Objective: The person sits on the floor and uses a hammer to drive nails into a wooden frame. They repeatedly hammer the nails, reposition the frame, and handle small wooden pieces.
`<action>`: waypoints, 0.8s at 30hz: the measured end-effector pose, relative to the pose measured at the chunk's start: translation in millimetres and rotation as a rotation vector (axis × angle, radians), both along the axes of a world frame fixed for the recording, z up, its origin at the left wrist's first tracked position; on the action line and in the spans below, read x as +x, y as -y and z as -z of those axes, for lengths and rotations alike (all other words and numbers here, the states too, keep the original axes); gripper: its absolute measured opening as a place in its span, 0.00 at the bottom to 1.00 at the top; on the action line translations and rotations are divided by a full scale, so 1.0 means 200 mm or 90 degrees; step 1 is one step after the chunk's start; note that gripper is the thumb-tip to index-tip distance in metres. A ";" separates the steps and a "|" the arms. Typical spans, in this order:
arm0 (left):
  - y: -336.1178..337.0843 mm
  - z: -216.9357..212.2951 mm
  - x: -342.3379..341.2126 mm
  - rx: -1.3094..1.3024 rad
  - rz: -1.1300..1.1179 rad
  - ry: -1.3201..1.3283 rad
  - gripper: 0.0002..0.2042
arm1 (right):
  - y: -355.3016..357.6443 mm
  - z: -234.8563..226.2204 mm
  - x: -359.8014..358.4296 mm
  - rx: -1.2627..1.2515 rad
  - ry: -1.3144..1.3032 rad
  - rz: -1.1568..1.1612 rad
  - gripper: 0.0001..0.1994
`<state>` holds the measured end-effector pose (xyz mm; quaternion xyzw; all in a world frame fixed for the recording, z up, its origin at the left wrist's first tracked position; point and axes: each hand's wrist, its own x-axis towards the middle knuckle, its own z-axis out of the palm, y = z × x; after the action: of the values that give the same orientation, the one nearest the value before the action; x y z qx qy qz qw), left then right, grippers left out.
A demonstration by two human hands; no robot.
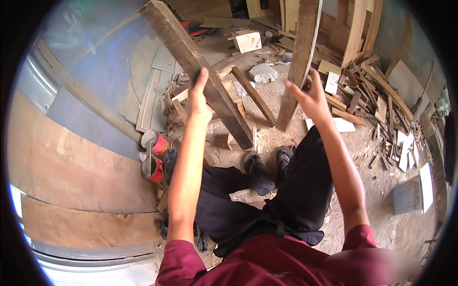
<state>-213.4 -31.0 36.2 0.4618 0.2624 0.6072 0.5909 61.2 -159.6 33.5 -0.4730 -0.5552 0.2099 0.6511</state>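
My left hand (199, 99) is closed around a long, dark, weathered wooden plank (220, 104), with the thumb lying along its face. That plank slants from the upper left down toward my feet. A second worn plank (302, 55) stands nearly upright in my right hand (312, 99), its thumb on the near face and its fingers around the right edge. The two planks are apart, spreading away from each other toward the top. The right plank's upper end is cut off by the picture's edge.
Wooden frame pieces (255, 95) and a white-grey block (263, 73) lie beyond my feet. Scrap wood (377, 95) is heaped at the right, near a grey bin (407, 196). Red paint cans (153, 170) stand at the left beside large boards (81, 157).
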 end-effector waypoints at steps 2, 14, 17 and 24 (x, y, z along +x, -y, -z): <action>-0.01 -0.09 0.02 0.009 0.012 -0.028 0.29 | -0.11 -0.04 0.12 -0.029 0.024 0.028 0.34; -0.33 0.12 0.30 0.112 0.018 -0.242 0.27 | -0.21 0.65 0.55 -0.175 0.163 0.267 0.39; -0.40 0.19 0.42 0.042 0.077 -0.199 0.31 | -0.18 0.94 0.59 -0.224 0.195 0.325 0.37; -0.44 0.33 0.64 -0.035 0.191 -0.284 0.37 | -0.18 1.45 0.76 -0.467 0.273 0.266 0.31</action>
<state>-84.9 56.4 -30.5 0.6017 0.3308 0.3886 0.6144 212.8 -123.1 -256.7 -0.8058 -0.4594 0.1545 0.3403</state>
